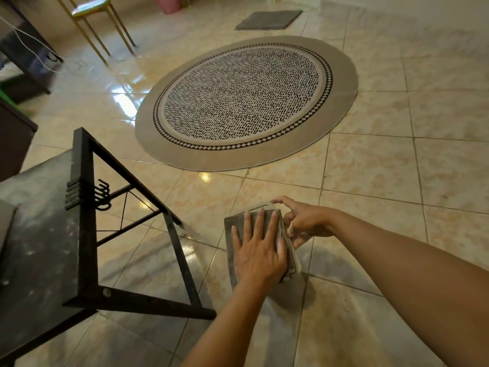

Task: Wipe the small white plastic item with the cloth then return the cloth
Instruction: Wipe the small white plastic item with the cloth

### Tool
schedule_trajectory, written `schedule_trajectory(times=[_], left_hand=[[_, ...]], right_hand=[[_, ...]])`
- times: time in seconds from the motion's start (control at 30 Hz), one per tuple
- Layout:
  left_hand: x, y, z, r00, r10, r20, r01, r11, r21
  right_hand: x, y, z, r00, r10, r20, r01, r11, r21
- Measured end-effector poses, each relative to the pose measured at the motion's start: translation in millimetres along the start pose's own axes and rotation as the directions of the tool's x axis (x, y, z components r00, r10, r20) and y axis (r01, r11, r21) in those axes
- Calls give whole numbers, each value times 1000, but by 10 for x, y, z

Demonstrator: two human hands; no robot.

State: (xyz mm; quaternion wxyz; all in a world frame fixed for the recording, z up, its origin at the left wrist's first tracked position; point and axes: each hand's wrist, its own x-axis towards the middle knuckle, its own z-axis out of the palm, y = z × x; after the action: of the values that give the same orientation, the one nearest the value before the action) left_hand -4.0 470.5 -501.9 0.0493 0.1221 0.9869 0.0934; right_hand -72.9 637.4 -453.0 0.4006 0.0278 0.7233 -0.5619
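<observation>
Your left hand (258,250) lies flat, fingers spread, pressed on a grey cloth (232,234) held in the air above the tiled floor (370,168), just off the front right corner of the dark worktop (39,234). The cloth covers most of the small white plastic item (260,206); only its pale rounded top edge, with a slot cut in it, peeks out above your fingertips (262,211). Your left grip is splayed open against the cloth, not curled round it.

Your right hand (304,222) comes in from the right and steadies the item at its far edge. Its forefinger is stretched out across the top rim, while the lower fingers pinch the right side of the cloth-wrapped piece, so that grip is closed on the item and the folds of cloth beside it. Loose layers of cloth hang down below your right hand.

The worktop's black metal frame (87,207) stands to your left, with a cluster of black hooks (102,194) on its right side rail. Beyond your hands a round patterned rug (246,102) lies on the floor, well apart from them, and a small grey mat (268,20) lies farther off. A gold-legged stool (92,11) stands at the top left.
</observation>
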Motion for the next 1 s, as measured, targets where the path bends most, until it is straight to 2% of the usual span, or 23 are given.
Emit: schedule_trajectory(times=[0.17,0.3,0.4,0.5,0.57,0.73,0.9,1.0], left_hand=[[93,-239,-92,987,-161,-4,160,987,-33],[-168,10,124,998,-59,-4,59,998,-24],[80,6,25,999,-34,2,34,999,15],[237,-89,-135,985,-166,42,168,985,-47],[194,-101,-140,977,-196,82,205,971,-122],[54,-417,-145,991,-125,54,133,977,-166],[23,-182,-31,1000,17,-7,-17,1000,-5],[173,-105,-58,1000,24,-4,-24,1000,19]], right_hand=[[-13,-26,74,999,-10,-31,11,1000,28],[-23,-32,66,1000,4,8,-4,1000,28],[-33,2,54,1000,2,8,-2,999,50],[-22,-28,86,1000,-2,-20,4,998,58],[-10,-46,87,1000,1,-20,0,999,46],[13,-18,67,1000,10,5,-10,998,61],[-18,-49,79,1000,13,10,-13,999,30],[-38,-59,108,1000,9,2,-9,999,46]])
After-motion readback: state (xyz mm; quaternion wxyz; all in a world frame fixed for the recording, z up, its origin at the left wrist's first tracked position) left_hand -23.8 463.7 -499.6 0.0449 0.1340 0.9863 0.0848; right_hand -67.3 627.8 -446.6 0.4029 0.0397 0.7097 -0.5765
